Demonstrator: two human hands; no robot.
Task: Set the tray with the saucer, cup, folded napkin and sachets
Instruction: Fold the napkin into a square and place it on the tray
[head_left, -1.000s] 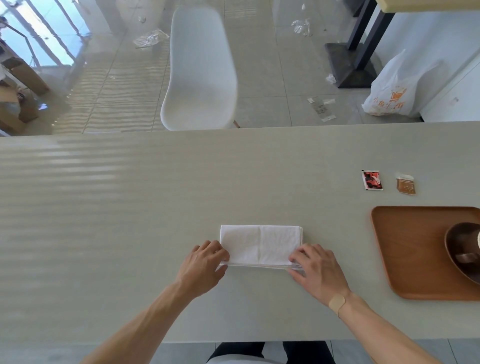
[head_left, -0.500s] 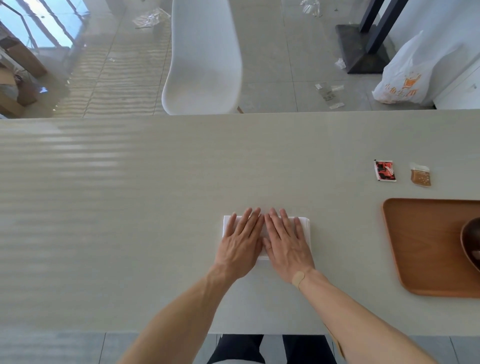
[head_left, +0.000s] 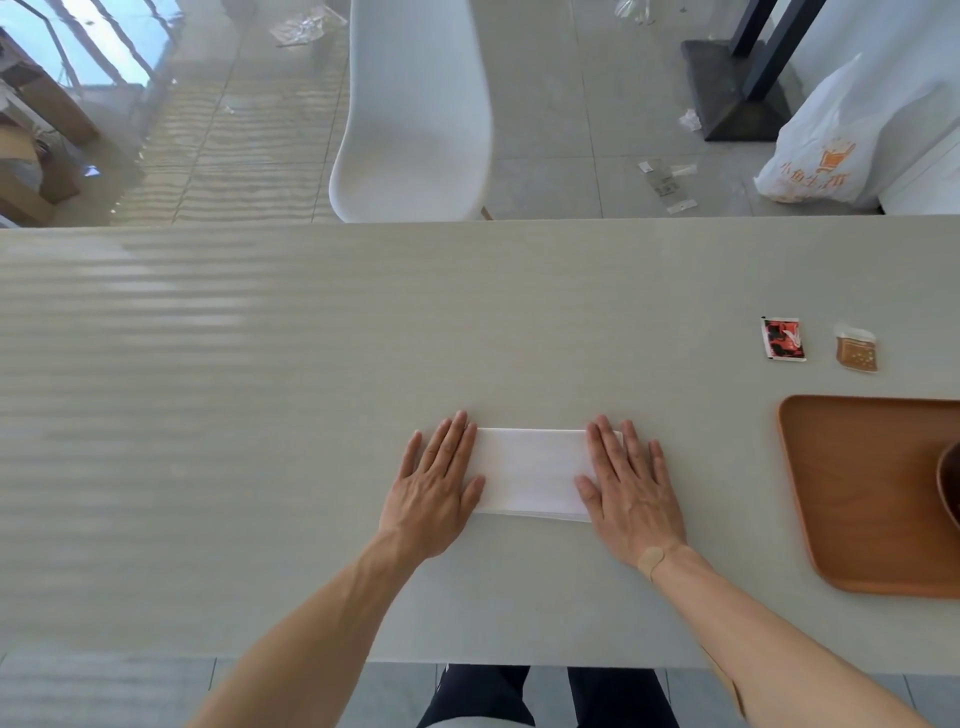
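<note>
A white folded napkin (head_left: 530, 470) lies flat on the grey table in front of me. My left hand (head_left: 436, 483) rests palm down on its left end, fingers spread. My right hand (head_left: 631, 483) presses flat on its right end. A wooden tray (head_left: 852, 499) sits at the right edge of the view. On it, only the dark rim of a saucer or cup (head_left: 949, 483) shows, cut off by the frame. Beyond the tray lie a red sachet (head_left: 783, 339) and a brown sachet (head_left: 856, 352), side by side on the table.
The long grey table (head_left: 260, 389) stretches bare to the left. A white chair (head_left: 415, 109) stands at the far edge. On the floor beyond are a white plastic bag (head_left: 831, 150) and a black post base (head_left: 737, 88).
My hands went from the napkin's near corners to pressing together at its middle, then slid apart to its two ends. The napkin stays in place.
</note>
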